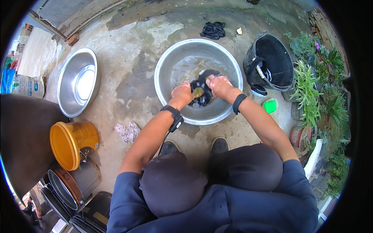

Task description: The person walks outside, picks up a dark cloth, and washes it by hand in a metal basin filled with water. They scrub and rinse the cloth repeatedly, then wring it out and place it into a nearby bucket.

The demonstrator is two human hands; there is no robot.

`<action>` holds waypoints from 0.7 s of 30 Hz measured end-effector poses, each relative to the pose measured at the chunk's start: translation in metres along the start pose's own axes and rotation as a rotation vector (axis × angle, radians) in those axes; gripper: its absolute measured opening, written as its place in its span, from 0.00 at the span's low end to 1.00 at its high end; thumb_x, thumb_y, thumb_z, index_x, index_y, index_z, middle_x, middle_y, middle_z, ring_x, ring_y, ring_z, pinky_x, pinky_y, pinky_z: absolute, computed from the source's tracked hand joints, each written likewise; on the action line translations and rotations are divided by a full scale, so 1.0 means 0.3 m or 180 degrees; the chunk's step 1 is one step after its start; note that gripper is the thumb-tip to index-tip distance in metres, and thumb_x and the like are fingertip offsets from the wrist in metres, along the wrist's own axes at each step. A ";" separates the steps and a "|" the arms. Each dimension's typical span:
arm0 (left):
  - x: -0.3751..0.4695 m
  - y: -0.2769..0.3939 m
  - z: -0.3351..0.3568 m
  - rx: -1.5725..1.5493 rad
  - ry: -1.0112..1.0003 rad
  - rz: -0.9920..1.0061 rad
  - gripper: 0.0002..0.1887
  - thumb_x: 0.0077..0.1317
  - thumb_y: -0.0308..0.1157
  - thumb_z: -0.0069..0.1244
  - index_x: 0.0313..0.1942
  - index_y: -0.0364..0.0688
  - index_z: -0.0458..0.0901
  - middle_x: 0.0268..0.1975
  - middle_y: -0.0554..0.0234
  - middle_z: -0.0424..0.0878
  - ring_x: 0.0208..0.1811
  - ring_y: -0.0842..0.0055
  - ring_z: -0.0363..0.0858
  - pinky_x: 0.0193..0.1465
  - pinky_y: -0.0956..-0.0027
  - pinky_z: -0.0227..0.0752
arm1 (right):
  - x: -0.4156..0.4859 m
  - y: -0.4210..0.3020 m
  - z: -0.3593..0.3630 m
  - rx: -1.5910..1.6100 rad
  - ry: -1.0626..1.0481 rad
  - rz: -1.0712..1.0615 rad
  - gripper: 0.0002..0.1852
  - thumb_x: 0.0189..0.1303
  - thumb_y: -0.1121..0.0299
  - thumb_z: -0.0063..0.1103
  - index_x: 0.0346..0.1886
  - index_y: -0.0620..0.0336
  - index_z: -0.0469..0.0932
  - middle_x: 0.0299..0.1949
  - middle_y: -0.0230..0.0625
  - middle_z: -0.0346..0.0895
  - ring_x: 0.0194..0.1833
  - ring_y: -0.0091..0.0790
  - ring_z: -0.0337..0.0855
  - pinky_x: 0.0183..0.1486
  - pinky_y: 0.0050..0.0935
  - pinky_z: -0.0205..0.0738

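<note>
A large round metal basin (166,64) stands on the concrete in front of my feet, with murky, sudsy water in it. Inside it my left hand (183,92) grips the left end of a wet black item (202,87), which looks like a shoe or cloth; a yellowish patch shows at its middle. My right hand (218,85) holds the item's upper right part, fingers curled around it. White suds cling to the item and to both hands. The blurred shape leaves its exact kind unclear.
A black bucket (269,75) and a green bar of soap in a dish (270,106) lie right. A black cloth (213,30) is beyond the basin. Leftward are an empty metal basin (61,87), a pale rag (128,131) and a yellow bucket (87,135). Potted plants (307,96) line the right.
</note>
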State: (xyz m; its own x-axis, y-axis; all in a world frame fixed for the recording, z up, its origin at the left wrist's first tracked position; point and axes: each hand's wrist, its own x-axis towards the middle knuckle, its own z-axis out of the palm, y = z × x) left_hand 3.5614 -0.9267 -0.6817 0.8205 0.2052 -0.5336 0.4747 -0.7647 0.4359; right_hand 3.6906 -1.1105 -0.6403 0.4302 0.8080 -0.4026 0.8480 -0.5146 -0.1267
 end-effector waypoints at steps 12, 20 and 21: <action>0.032 -0.107 -0.059 0.0214 0.0306 0.0064 0.26 0.65 0.37 0.69 0.59 0.36 0.79 0.58 0.38 0.91 0.63 0.47 0.89 0.68 0.50 0.81 | 0.085 -0.058 0.036 -0.0117 -0.0209 0.0046 0.16 0.67 0.63 0.68 0.56 0.52 0.84 0.56 0.44 0.87 0.63 0.48 0.87 0.66 0.49 0.76; 0.066 -0.174 -0.003 -0.0615 0.0447 0.0422 0.26 0.66 0.29 0.62 0.64 0.35 0.83 0.60 0.42 0.91 0.65 0.53 0.89 0.68 0.53 0.81 | 0.086 -0.051 0.051 0.0776 -0.0283 0.0019 0.19 0.65 0.59 0.73 0.56 0.53 0.83 0.56 0.41 0.86 0.63 0.50 0.87 0.66 0.55 0.76; 0.070 -0.181 -0.002 -0.0608 0.0418 0.0395 0.25 0.66 0.28 0.61 0.64 0.35 0.83 0.58 0.44 0.92 0.63 0.55 0.90 0.67 0.53 0.81 | 0.082 -0.053 0.058 0.0670 -0.0280 -0.0011 0.19 0.65 0.59 0.72 0.56 0.53 0.83 0.56 0.41 0.86 0.63 0.50 0.87 0.66 0.55 0.76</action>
State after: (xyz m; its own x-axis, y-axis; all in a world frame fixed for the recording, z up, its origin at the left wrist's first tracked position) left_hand 3.5529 -0.8805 -0.7160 0.9046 0.2039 -0.3743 0.4090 -0.6623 0.6278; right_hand 3.6824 -1.0872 -0.6639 0.3908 0.7866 -0.4781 0.7622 -0.5677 -0.3109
